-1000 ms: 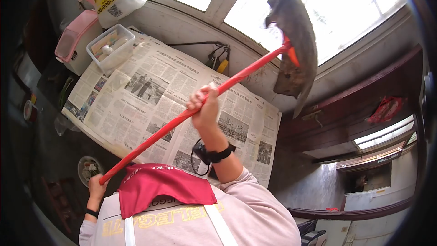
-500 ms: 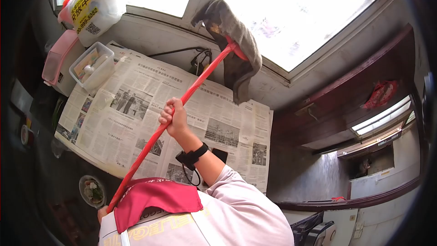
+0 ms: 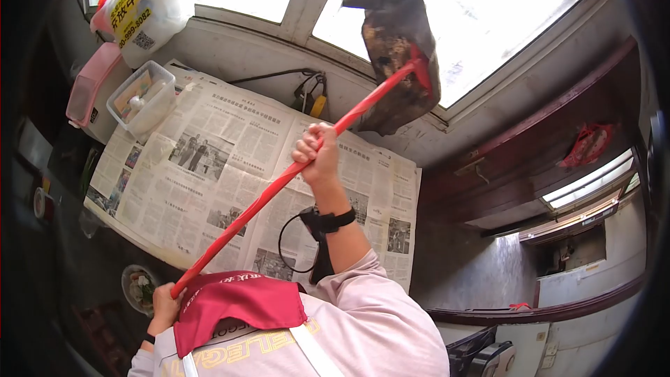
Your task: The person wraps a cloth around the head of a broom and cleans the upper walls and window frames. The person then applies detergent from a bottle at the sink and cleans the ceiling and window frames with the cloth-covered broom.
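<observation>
Across the head view, a red pole (image 3: 244,218) slants from near left to far right, its long axis passing over the newspaper-covered counter (image 3: 139,242). Both grips are closed around it: the left grip (image 3: 165,307) at the near end, the right grip (image 3: 318,153) farther up the shaft. From the right grip, the dark, stained cloth (image 3: 398,31) at the pole's head lies far and to the right, in front of the window (image 3: 488,28); whether it touches the glass cannot be told. The right grip is clearly nearer that cloth than the left.
</observation>
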A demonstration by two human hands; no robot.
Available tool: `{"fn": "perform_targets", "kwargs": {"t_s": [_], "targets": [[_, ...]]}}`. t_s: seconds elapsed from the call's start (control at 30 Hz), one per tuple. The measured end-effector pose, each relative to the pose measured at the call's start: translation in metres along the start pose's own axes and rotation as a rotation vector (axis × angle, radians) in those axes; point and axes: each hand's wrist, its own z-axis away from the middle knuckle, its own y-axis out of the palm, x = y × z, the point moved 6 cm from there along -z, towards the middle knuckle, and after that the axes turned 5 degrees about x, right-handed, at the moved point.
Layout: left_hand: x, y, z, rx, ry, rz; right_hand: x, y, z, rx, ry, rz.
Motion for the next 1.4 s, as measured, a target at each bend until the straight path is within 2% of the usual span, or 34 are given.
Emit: {"fn": "perform_targets", "kwargs": {"t_s": [0.07, 0.23, 0.47, 0.67, 0.77, 1.07, 1.2, 1.3, 1.4], "targets": [[-0.022, -0.006, -0.016, -0.019, 0.061, -0.049, 0.023, -0.005, -0.003, 0.031, -0.027, -0.028], [-0.077, -0.007, -0.049, -0.046, 0.206, 0.056, 0.085, -0.012, 0.001, 0.097, -0.118, -0.034], [-0.114, -0.007, -0.059, -0.007, 0.232, 0.015, 0.138, -0.018, 0.015, 0.111, -0.187, -0.045], [-0.131, -0.024, -0.054, -0.099, 0.293, -0.053, 0.157, -0.010, 0.022, 0.174, -0.229, -0.092], [-0.149, -0.043, -0.060, -0.232, 0.353, -0.098, 0.171, -0.003, 0.018, 0.167, -0.226, -0.100], [-0.093, -0.059, -0.036, -0.252, 0.315, -0.127, 0.109, 0.021, 0.027, 0.136, -0.203, -0.044], [-0.037, -0.059, -0.018, -0.258, 0.266, -0.124, 0.058, 0.048, 0.044, 0.142, -0.203, 0.016], [0.013, -0.066, 0.003, -0.256, 0.204, -0.121, 0.015, 0.074, 0.063, 0.236, -0.177, 0.042], [0.064, -0.078, 0.033, -0.210, 0.156, -0.047, -0.008, 0.111, 0.084, 0.200, -0.090, 0.088]]}}
